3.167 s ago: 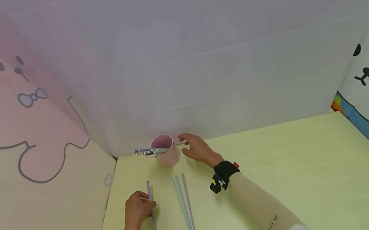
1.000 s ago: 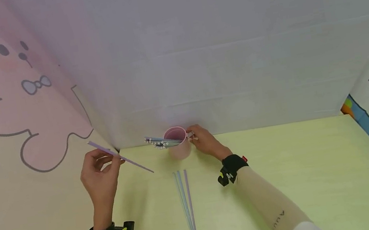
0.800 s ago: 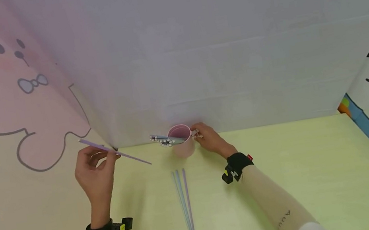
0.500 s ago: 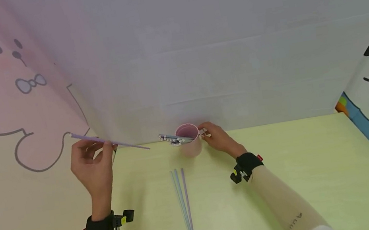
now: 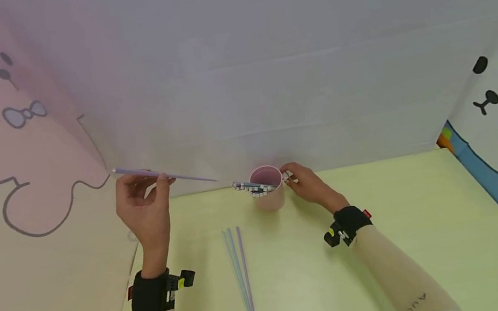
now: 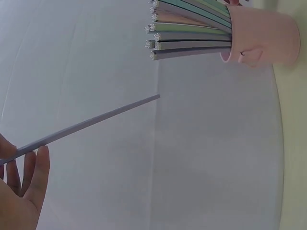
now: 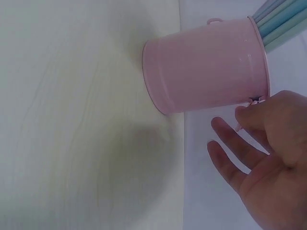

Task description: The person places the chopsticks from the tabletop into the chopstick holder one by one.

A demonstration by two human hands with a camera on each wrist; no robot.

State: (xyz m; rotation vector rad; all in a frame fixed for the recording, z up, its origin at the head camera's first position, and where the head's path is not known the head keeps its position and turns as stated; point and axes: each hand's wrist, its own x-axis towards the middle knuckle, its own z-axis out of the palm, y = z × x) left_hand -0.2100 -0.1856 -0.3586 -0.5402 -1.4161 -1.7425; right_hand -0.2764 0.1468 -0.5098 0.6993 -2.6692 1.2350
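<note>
Between thumb and fingertips, my left hand [image 5: 147, 209] pinches one long purple straw [image 5: 191, 178] above the table. In the left wrist view, the straw's free end points toward the pink pail [image 5: 268, 204] but stays apart from it. Several pastel straws [image 6: 192, 38] lean out of the pail's mouth to the left, their ends looking white. My right hand [image 5: 310, 186] is at the pail's right side; the right wrist view shows its thumb and finger pinching the small lug or handle near the rim, other fingers spread. The pail stands on the table near the back wall.
Three straws lie lengthwise on the pale yellow table [image 5: 390, 242]: two bluish straws [image 5: 238, 277] and a purple straw [image 5: 246, 275]. A pale cloth wall [image 5: 316, 85] rises right behind the pail. Printed cartoon panels flank the table on both sides.
My left hand has lifted the purple straw off the table and moved it toward the pail's mouth. My right hand has taken hold of the pail's side, and the pail has shifted right.
</note>
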